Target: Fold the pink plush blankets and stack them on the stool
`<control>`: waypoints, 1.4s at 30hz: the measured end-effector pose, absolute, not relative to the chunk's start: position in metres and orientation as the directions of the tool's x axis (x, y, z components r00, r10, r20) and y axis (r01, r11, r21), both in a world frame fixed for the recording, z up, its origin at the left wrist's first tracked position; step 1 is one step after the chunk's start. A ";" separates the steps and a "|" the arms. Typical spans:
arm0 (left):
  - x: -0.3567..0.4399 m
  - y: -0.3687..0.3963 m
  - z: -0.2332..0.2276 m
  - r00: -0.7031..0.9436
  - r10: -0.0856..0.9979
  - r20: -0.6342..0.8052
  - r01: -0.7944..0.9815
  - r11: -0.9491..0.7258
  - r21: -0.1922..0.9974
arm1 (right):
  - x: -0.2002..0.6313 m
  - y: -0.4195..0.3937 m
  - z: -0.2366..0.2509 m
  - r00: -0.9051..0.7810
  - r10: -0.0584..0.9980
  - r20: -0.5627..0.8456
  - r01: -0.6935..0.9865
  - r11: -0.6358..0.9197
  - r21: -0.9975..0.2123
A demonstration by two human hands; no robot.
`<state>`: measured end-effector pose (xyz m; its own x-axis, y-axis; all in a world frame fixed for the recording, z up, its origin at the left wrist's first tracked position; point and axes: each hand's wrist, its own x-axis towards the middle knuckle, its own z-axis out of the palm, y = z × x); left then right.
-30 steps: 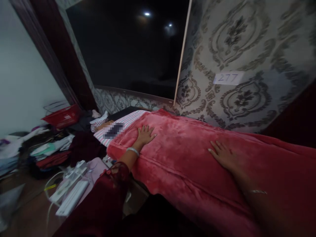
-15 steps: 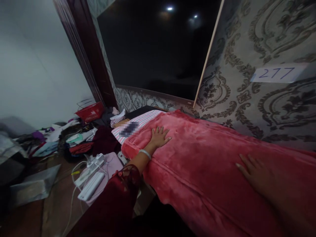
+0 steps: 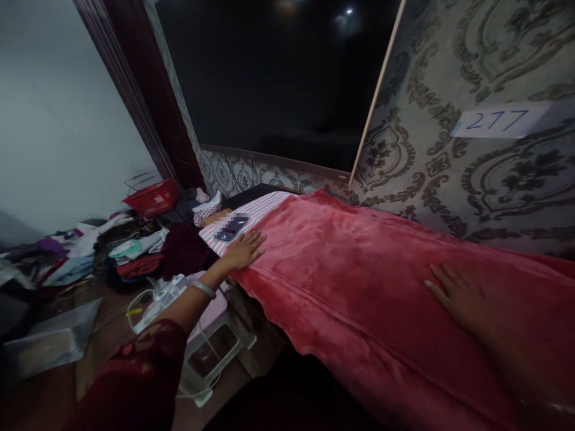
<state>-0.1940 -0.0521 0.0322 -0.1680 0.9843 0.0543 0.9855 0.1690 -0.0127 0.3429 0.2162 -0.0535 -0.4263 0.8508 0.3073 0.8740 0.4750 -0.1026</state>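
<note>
**Both hands flat on blanket**

Left hand (image 3: 242, 250) lies palm-down, fingers spread, at the end edge of the plush red fleece blanket (image 3: 350, 281), just beside the pink-and-white striped sheet (image 3: 265, 206). Right hand (image 3: 453, 294) lies flat mid-blanket, well apart. Red plastic basket (image 3: 153, 197) and heaped clothes (image 3: 112, 251) sit on the floor to the left.

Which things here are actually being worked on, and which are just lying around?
In hand:
- red blanket, spread over the bed
- left hand, flat at the blanket's end edge
- right hand, flat on the blanket

Lying about:
- striped sheet
- red basket
- heap of clothes on the floor
- paper marked 277 on the wall
</note>
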 end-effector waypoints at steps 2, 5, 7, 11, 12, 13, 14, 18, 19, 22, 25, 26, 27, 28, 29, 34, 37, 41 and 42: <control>-0.203 -0.059 0.031 -0.181 0.982 0.062 0.983 0.182 -0.011 | 0.340 0.213 -0.044 -0.371 0.889 0.269 0.900 0.415 -0.133; -0.206 -0.057 0.031 -0.206 0.977 0.059 0.978 0.206 -0.011 | 0.331 0.197 -0.025 -0.398 0.881 0.256 0.877 0.447 -0.178; -0.204 -0.053 0.033 -0.223 0.971 0.090 0.974 0.226 -0.022 | 0.319 0.174 -0.010 -0.499 0.817 0.290 0.805 0.561 -0.194; -0.198 -0.048 0.034 -0.265 0.954 0.141 0.961 0.273 -0.039 | 0.286 0.106 0.010 -0.701 0.630 0.334 0.618 0.770 -0.156; -0.197 -0.048 0.034 -0.274 0.953 0.130 0.959 0.281 -0.038 | 0.278 0.089 0.012 -0.755 0.579 0.308 0.565 0.813 -0.142; -0.196 -0.048 0.033 -0.283 0.952 0.114 0.957 0.289 -0.037 | 0.271 0.075 0.012 -0.808 0.526 0.264 0.510 0.850 -0.131; -0.195 -0.049 0.031 -0.292 0.951 0.103 0.954 0.297 -0.037 | 0.266 0.062 0.011 -0.848 0.483 0.218 0.468 0.875 -0.122; -0.196 -0.050 0.028 -0.310 0.947 0.081 0.948 0.314 -0.043 | 0.263 0.040 0.004 -0.893 0.432 0.123 0.419 0.900 -0.118; -0.196 -0.050 0.028 -0.313 0.946 0.081 0.948 0.317 -0.041 | 0.264 0.039 0.003 -0.892 0.435 0.124 0.420 0.898 -0.130; -0.200 -0.048 0.028 -0.304 0.946 0.113 0.951 0.309 -0.029 | 0.268 0.042 0.007 -0.893 0.437 0.110 0.410 0.889 -0.206; -0.204 -0.044 0.031 -0.284 0.947 0.151 0.957 0.289 -0.017 | 0.263 0.048 0.020 -0.890 0.448 0.088 0.399 0.857 -0.325; -0.204 -0.043 0.032 -0.281 0.946 0.163 0.958 0.287 -0.016 | 0.259 0.050 0.026 -0.884 0.455 0.104 0.392 0.846 -0.362; -0.204 -0.043 0.034 -0.283 0.943 0.173 0.957 0.290 -0.016 | 0.253 0.052 0.031 -0.874 0.467 0.138 0.386 0.837 -0.389; -0.204 -0.042 0.037 -0.290 0.939 0.184 0.954 0.298 -0.021 | 0.247 0.053 0.036 -0.859 0.480 0.180 0.380 0.832 -0.404; -0.202 -0.042 0.039 -0.299 0.935 0.193 0.951 0.309 -0.028 | 0.240 0.053 0.039 -0.842 0.492 0.220 0.380 0.831 -0.406; -0.193 -0.044 0.044 -0.328 0.921 0.210 0.935 0.348 -0.067 | 0.212 0.039 0.034 -0.886 0.441 0.141 0.372 0.860 -0.349; -0.193 -0.045 0.040 -0.323 0.921 0.220 0.933 0.349 -0.092 | 0.208 0.029 0.024 -0.916 0.400 0.031 0.363 0.860 -0.360; -0.198 -0.046 0.032 -0.301 0.919 0.255 0.939 0.332 -0.089 | 0.210 0.026 0.025 -0.913 0.407 -0.021 0.383 0.840 -0.383; -0.199 -0.047 0.030 -0.295 0.916 0.273 0.942 0.326 -0.079 | 0.210 0.026 0.027 -0.912 0.409 -0.029 0.387 0.837 -0.388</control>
<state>-0.1989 -0.0468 0.0299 -0.2947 0.9159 0.2726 0.9419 0.3265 -0.0786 0.2104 0.0260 0.0271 -0.9122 0.4087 -0.0286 0.3870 0.8366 -0.3877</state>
